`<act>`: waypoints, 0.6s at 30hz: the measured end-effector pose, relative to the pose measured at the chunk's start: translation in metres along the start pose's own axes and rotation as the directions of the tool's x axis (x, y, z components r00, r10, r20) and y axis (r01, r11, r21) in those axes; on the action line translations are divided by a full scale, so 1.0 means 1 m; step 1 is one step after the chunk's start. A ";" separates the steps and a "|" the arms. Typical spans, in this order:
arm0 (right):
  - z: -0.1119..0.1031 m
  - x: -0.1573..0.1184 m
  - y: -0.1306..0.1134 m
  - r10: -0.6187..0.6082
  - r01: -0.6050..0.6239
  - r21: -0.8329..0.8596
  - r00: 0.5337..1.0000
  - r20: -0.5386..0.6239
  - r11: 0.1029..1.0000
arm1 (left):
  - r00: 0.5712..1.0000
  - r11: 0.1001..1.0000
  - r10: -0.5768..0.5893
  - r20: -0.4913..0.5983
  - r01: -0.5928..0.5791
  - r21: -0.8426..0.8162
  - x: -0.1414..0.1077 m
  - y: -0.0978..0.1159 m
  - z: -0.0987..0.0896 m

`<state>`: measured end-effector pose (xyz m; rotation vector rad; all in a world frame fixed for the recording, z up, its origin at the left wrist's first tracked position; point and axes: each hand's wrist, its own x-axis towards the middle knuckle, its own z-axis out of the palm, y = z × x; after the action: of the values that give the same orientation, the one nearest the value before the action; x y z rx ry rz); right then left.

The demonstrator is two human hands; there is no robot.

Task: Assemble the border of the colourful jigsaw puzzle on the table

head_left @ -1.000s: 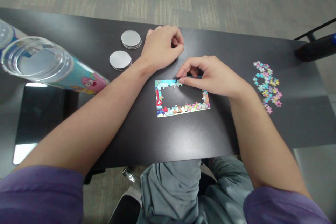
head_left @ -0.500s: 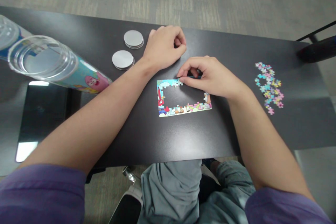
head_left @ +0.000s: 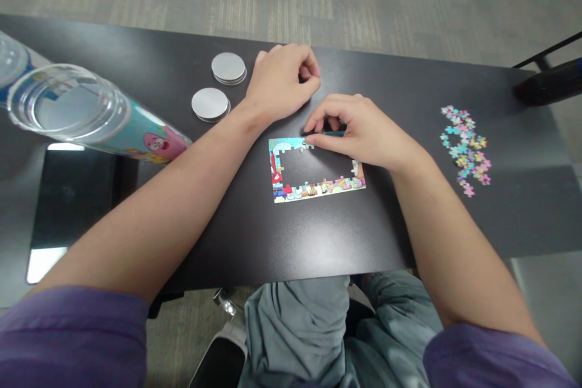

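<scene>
A colourful puzzle frame (head_left: 277, 177) of joined pieces lies on the dark table, with bare tabletop inside it. My right hand (head_left: 352, 127) is over its upper right part, thumb and index finger together at the top edge; what they hold, if anything, is too small to make out. Behind the frame, my left hand (head_left: 284, 82) rests on the table with its fingers curled, and I cannot see anything in it. Loose puzzle pieces (head_left: 466, 148) form a cluster to the right of my right arm.
Two stacks of round silver discs, a back one (head_left: 228, 68) and a front one (head_left: 210, 103), sit left of my left hand. A clear-topped tube (head_left: 136, 127) stands beside my left forearm, near a dark tablet (head_left: 73, 200). A black object (head_left: 550, 85) is at the far right.
The view has shifted slightly. My right hand stays at the frame's top edge, its fingers moved a little. My left hand keeps its pose.
</scene>
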<state>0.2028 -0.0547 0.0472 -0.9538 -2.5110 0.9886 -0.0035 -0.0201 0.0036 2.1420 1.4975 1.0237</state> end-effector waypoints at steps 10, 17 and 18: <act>0.001 -0.002 0.005 -0.046 0.046 -0.079 0.999 -0.002 0.996 | 1.000 1.000 0.006 -0.008 -0.006 -0.002 0.000 0.000 0.001; -0.009 -0.005 0.007 -0.020 0.013 -0.047 0.990 -0.140 0.999 | 1.000 1.000 0.002 0.005 -0.002 -0.004 0.000 0.000 0.000; -0.011 -0.007 0.010 -0.007 -0.004 -0.056 0.982 -0.191 0.998 | 1.000 1.000 -0.003 -0.001 0.003 -0.005 0.000 -0.001 0.000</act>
<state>0.2175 -0.0482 0.0486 -1.0112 -2.3897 0.7892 -0.0036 -0.0195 0.0030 2.1352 1.4972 1.0267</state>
